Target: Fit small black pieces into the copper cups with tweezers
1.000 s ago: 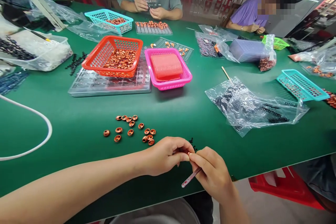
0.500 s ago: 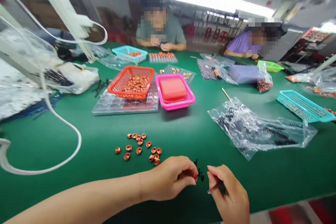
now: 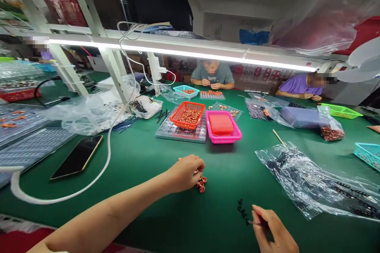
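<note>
My left hand [image 3: 186,173] reaches over a group of small round copper-coloured cups [image 3: 202,184] on the green table. Its fingers are curled downward, and one cup shows in the gap between thumb and fingers; the fingertips are partly hidden. Other cups lie behind the hand, mostly covered by it. Lower right, my right hand [image 3: 273,230] pinches thin tweezers [image 3: 255,223], whose tip points left. Beside that tip lies a short line of small black pieces [image 3: 242,210], and I cannot tell whether the tweezers touch one.
Beyond the cups, an orange basket [image 3: 187,115] of copper pieces rests on a clear tray [image 3: 166,132]. A pink basket [image 3: 224,138] holds a red block. To the right lies a plastic bag [image 3: 299,178] of black parts; leftward, a phone [image 3: 77,156] and white cable [image 3: 109,146]. Co-workers sit opposite.
My left hand has gone from beside the black pieces to the copper cups. The right hand has stayed near the black pieces, its tool tip now close to them. The view has swung left and up.
</note>
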